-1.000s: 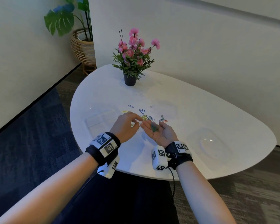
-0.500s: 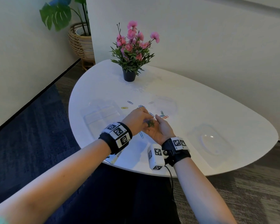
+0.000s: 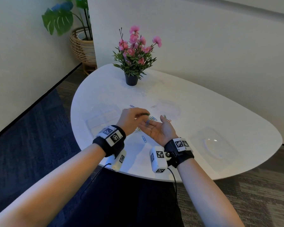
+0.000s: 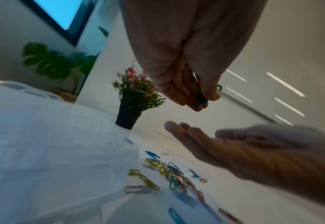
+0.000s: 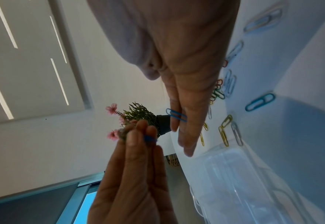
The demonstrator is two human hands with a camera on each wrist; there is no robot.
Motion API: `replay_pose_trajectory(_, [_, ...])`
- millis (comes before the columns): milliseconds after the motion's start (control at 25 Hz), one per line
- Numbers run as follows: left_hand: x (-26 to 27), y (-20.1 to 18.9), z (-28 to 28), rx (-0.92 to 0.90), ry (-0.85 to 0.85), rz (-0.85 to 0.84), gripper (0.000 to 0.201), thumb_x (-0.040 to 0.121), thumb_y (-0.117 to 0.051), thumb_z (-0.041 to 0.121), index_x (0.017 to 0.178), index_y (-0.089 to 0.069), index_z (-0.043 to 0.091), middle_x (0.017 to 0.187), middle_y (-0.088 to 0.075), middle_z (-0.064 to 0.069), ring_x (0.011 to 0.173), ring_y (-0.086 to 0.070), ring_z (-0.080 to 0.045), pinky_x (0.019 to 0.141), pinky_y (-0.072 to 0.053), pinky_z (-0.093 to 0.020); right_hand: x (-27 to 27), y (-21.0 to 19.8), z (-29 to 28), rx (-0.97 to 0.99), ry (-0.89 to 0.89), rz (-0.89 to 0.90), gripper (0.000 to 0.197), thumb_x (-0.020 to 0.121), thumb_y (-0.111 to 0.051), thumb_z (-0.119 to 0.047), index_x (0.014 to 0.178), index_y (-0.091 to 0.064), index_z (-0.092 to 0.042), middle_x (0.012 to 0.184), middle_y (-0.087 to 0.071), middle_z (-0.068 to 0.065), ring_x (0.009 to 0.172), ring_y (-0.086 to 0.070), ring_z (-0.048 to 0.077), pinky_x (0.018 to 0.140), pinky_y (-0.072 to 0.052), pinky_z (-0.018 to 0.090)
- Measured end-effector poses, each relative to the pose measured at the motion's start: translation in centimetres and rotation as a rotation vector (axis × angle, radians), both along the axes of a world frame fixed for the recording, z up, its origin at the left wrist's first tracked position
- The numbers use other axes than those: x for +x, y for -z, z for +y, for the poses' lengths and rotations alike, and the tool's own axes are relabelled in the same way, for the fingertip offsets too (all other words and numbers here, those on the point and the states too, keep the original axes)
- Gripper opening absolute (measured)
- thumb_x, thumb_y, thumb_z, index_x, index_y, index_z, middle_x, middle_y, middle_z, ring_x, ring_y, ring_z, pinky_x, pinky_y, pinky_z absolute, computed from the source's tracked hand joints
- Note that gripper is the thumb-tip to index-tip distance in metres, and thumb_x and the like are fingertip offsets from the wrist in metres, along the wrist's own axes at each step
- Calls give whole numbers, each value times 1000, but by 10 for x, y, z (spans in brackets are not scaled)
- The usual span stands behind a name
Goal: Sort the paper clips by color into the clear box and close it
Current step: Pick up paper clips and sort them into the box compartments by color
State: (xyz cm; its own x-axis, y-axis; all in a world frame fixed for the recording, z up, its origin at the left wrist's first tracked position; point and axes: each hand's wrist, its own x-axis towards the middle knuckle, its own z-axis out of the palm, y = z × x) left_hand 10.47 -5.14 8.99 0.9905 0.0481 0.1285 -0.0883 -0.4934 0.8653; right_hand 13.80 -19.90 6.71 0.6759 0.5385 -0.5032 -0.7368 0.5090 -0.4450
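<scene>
Left hand (image 3: 131, 117) lifted off right palm (image 3: 156, 131), pinching green-blue clips (image 4: 202, 100)

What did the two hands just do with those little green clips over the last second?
The left hand reached into the right palm, pinched the green clips and lifted them clear. The right hand stays open, palm up, with one blue clip caught between its fingers. The loose clips, clear box and flower pot have not moved.
</scene>
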Motion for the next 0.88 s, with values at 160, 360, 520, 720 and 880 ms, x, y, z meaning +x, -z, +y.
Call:
replay_pose_trajectory(160, [-4, -6, 26, -465, -164, 101, 19, 91, -54, 2, 107, -63, -2, 93, -69, -16, 61, -68, 6, 67, -55, -10, 0, -1, 4, -14, -52, -13, 49, 100, -32, -26, 109, -53, 17, 106, -64, 35, 95, -66, 47, 92, -51, 48])
replay_pose_trajectory(360, [-26, -5, 56, -863, -254, 300, 30, 96, -46, 3, 122, -54, -7, 93, -65, -10, 81, -67, -13, 73, -58, -16, 1, -1, 21, -136, -68, -36, 31, 96, -39, -12, 99, -58, 13, 93, -71, 27, 80, -72, 37, 72, -60, 35])
replay_pose_trajectory(520, [-35, -1, 68, -966, -260, 354, 31, 97, -40, -1, 126, -49, -10, 104, -63, -17, 90, -65, -19, 78, -55, -20, -4, -10, 49, -438, -186, -152, 25, 95, -45, -21, 83, -61, -5, 58, -64, 2, 47, -59, 12, 41, -44, 17])
replay_pose_trajectory(720, [-41, 5, 69, -841, -290, 325, 31, 92, -51, -5, 121, -54, -12, 109, -64, -23, 86, -67, -19, 78, -56, -18, -10, -17, 80, -748, -258, -559, 23, 87, -64, -26, 69, -55, -15, 53, -36, -2, 42, -34, 12, 40, -26, 20])
replay_pose_trajectory(880, [-44, 5, 72, -797, -325, 343, 32, 89, -57, -2, 119, -57, -13, 105, -65, -25, 81, -67, -19, 71, -58, -17, -9, -16, 96, -922, -277, -827, 17, 84, -68, -18, 70, -60, -13, 50, -44, 1, 38, -36, 8, 39, -30, 18])
